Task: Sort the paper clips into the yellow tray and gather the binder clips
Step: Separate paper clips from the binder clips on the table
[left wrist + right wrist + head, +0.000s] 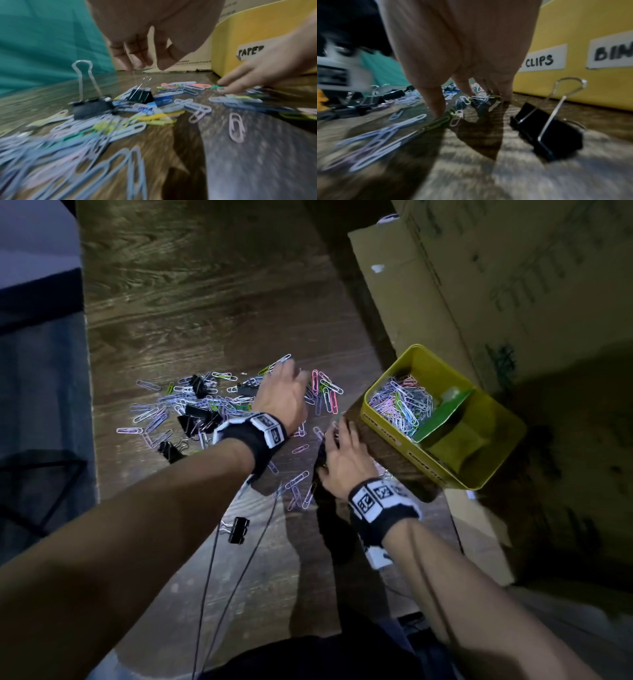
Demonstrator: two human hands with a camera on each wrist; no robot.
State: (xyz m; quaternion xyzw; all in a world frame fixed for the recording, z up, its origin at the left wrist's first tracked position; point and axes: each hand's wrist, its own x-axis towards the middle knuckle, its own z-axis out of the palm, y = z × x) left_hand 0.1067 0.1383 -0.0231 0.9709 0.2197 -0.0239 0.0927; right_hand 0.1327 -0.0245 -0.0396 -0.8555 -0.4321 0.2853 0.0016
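Note:
Coloured paper clips (161, 409) lie scattered on the wooden table (205, 302), mixed with several black binder clips (198, 416). One binder clip (238, 529) lies apart, nearer me. The yellow tray (421, 457) stands at the right, with a heap of paper clips (404, 402) in its left compartment. My left hand (284, 395) hovers over the far side of the pile, its fingers (137, 58) hanging loose and holding nothing. My right hand (342, 450) is beside the tray's near wall, its straight fingertips (436, 108) pressing on clips on the table.
Large cardboard boxes (479, 285) stand behind and right of the tray. A black binder clip (553, 135) stands upright against the tray wall (590, 20) next to my right hand. Teal cloth (41, 371) borders the table's left edge. Thin cables (212, 577) run along my left arm.

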